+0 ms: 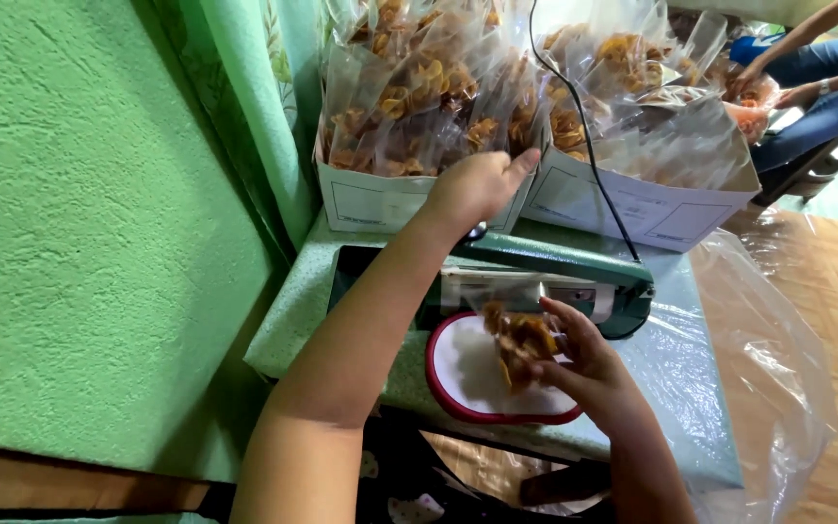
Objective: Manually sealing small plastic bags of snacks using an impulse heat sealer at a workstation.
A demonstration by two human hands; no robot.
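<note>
My left hand [477,184] rests on the far end of the green heat sealer's arm [555,260], fingers bent over it, beside the left cardboard box. My right hand [579,359] holds a small clear bag of brown fried snacks [521,340], whose open top lies under the sealer's bar. Beneath the bag sits a white pad with a red rim [467,374] on the low green table [293,320].
Two white cardboard boxes [380,199] [652,209] full of sealed snack bags stand behind the sealer. A black cable [584,126] runs over them. A large clear plastic sheet [768,359] hangs at right. A green wall [80,223] is left. Another person's hands [788,87] work at top right.
</note>
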